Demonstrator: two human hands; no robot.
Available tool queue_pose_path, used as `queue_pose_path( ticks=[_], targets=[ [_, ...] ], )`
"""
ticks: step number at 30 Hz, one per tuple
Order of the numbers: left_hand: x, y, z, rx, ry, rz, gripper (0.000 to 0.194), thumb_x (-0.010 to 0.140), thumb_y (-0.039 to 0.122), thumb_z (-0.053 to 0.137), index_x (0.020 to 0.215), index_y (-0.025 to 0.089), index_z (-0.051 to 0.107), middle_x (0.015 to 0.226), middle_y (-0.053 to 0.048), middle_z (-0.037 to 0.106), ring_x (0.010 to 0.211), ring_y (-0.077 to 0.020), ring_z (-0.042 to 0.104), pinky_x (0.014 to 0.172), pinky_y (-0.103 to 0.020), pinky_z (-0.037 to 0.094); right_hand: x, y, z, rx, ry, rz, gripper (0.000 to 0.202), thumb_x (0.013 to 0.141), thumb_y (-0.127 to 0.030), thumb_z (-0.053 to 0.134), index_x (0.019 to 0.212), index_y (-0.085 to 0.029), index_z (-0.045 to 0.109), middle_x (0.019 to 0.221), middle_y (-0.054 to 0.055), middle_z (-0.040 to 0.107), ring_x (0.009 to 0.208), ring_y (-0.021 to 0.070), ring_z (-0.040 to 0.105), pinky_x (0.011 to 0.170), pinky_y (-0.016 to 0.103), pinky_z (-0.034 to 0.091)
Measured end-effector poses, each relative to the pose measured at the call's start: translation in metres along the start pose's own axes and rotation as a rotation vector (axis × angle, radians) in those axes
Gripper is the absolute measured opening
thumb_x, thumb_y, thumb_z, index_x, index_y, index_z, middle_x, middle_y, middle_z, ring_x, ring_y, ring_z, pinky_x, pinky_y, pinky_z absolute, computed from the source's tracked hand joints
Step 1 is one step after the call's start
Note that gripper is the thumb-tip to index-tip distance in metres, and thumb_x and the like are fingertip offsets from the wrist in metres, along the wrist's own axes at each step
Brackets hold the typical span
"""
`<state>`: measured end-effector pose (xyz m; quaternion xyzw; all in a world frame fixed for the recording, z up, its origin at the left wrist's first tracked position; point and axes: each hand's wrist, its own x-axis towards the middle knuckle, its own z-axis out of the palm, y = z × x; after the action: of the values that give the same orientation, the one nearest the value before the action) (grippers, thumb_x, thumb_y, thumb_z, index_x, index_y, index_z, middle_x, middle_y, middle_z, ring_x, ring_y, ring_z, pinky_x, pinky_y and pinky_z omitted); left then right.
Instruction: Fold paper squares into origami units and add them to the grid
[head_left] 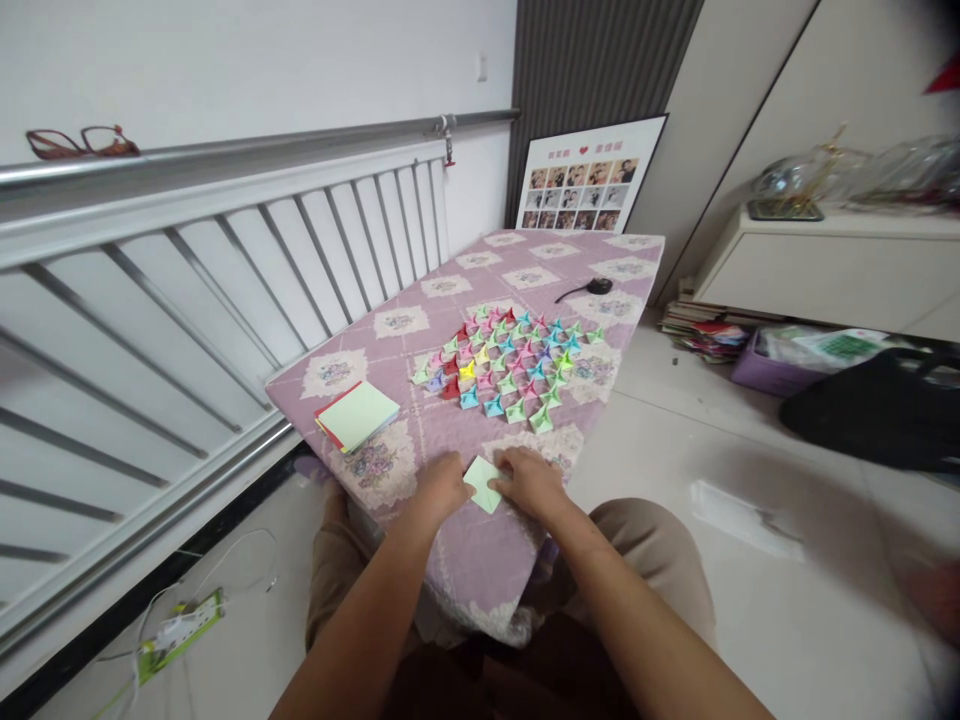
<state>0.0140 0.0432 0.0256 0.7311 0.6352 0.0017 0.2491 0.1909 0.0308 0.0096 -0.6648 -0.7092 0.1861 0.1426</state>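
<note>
A pale green square of folded paper (pixel 482 482) lies near the front of the table between my two hands. My left hand (pixel 444 487) pinches its left corner, fingers curled. On the opposite side my right hand (pixel 531 482) grips the right corner, thumb on top. Creases cross the paper's surface. Just beyond my hands stand rows of small folded paper pieces (pixel 507 380) in green, pink, red, blue and yellow. To the left rests a stack of square paper sheets (pixel 358 414), pale green on top with red edges showing underneath.
A pink floral cloth covers the table (pixel 450 330). A black object with a cord (pixel 598 287) lies toward its far right. Along the left runs a white radiator (pixel 300 250) beneath a rail holding glasses (pixel 82 143). A photo board (pixel 589 175) leans behind. A power strip (pixel 182 633) sits on the floor.
</note>
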Motion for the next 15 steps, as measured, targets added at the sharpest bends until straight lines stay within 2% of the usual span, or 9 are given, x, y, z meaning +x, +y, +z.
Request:
queue_pose_path(
  ticks=[4,8,11,15],
  targets=[
    [0.002,-0.001,0.001,-0.034,-0.01,0.008,0.026,0.07,0.028,0.067,0.094,0.02,0.061,0.097,-0.005,0.067,0.089,-0.0205,0.062,0.075,-0.027,0.044,0.0,0.001,0.001,0.009,0.011,-0.002,0.027,0.068,-0.036,0.073,0.09,-0.024,0.061,0.097,0.001,0.061,0.096,0.0204,0.051,0.068,0.029,0.023],
    [0.004,-0.003,0.006,-0.1,0.03,0.015,0.017,0.069,0.024,0.066,0.084,0.02,0.062,0.089,-0.003,0.066,0.084,-0.0197,0.06,0.072,-0.027,0.041,-0.001,0.002,0.002,0.031,0.016,-0.006,0.029,0.069,-0.035,0.072,0.094,-0.024,0.061,0.098,0.002,0.061,0.098,0.0212,0.051,0.07,0.03,0.025],
    [0.004,-0.005,0.009,-0.191,0.056,0.026,0.01,0.069,0.019,0.064,0.078,0.019,0.06,0.082,-0.001,0.064,0.079,-0.0176,0.057,0.069,-0.026,0.039,-0.002,0.002,0.002,0.054,0.017,-0.014,0.029,0.07,-0.035,0.07,0.097,-0.024,0.063,0.099,0.003,0.06,0.099,0.0221,0.05,0.072,0.031,0.026],
    [0.004,-0.009,0.012,-0.384,0.057,0.044,0.008,0.068,0.014,0.062,0.073,0.018,0.056,0.072,0.002,0.058,0.068,-0.0135,0.052,0.063,-0.023,0.036,-0.002,0.0,0.0,0.1,-0.009,-0.053,0.02,0.071,-0.032,0.067,0.089,-0.023,0.067,0.094,0.004,0.061,0.097,0.0224,0.051,0.077,0.033,0.028]
  ],
)
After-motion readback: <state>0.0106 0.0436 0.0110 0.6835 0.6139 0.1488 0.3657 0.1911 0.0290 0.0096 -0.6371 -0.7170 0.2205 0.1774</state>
